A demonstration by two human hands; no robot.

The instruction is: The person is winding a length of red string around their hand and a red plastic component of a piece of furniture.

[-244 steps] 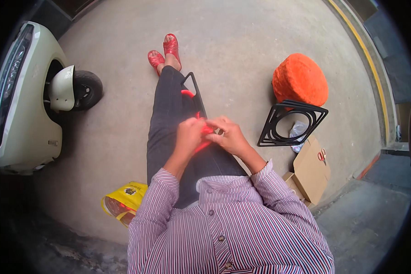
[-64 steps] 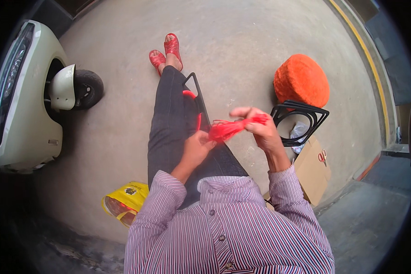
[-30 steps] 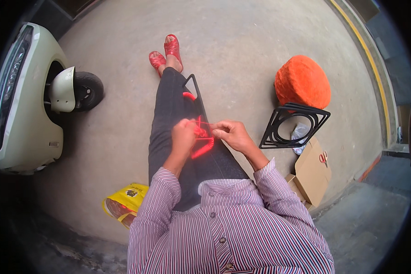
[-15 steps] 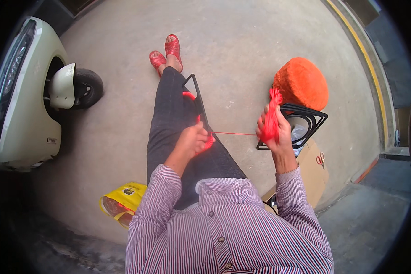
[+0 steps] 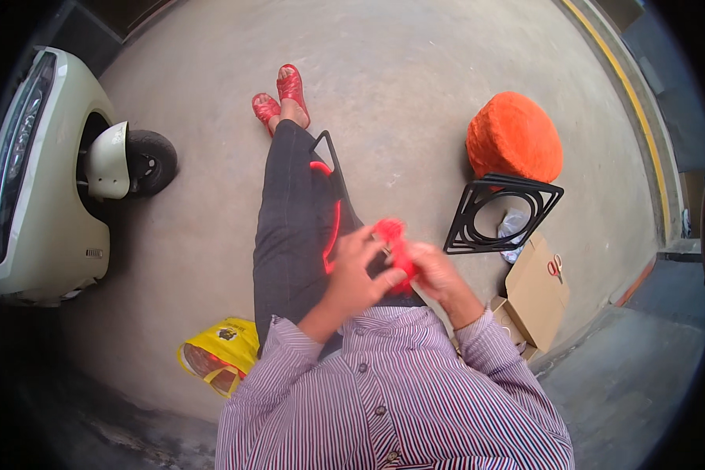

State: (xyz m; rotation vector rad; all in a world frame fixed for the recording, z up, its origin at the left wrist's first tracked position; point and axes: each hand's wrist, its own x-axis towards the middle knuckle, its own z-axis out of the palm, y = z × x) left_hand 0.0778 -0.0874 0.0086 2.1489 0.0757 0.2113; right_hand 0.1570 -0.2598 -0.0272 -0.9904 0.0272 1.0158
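Observation:
My right hand (image 5: 440, 276) is closed on a bundle of red cord (image 5: 400, 257) above my lap, both blurred by motion. Facing it, my left hand (image 5: 356, 272) has its thumb and fingers spread apart at the bundle's left side; whether they touch it is hard to make out. A black frame (image 5: 327, 145) rests against my dark-trousered legs, its lower part hidden by my hands. Red wrapping (image 5: 335, 235) runs in a curve along the frame, with another red stretch (image 5: 319, 167) higher up.
On the right stand an orange plush stool (image 5: 515, 135) and stacked black frames (image 5: 503, 211) with a ring inside. Red-handled scissors (image 5: 554, 268) lie on an open cardboard box (image 5: 531, 301). A yellow bag (image 5: 229, 341) sits at my left, beyond it a pale vehicle (image 5: 55, 180).
My right hand has brought the cord bundle leftward to my lap, beside my left hand. The taut strand between the hands no longer shows. My left fingers have spread from a pinch.

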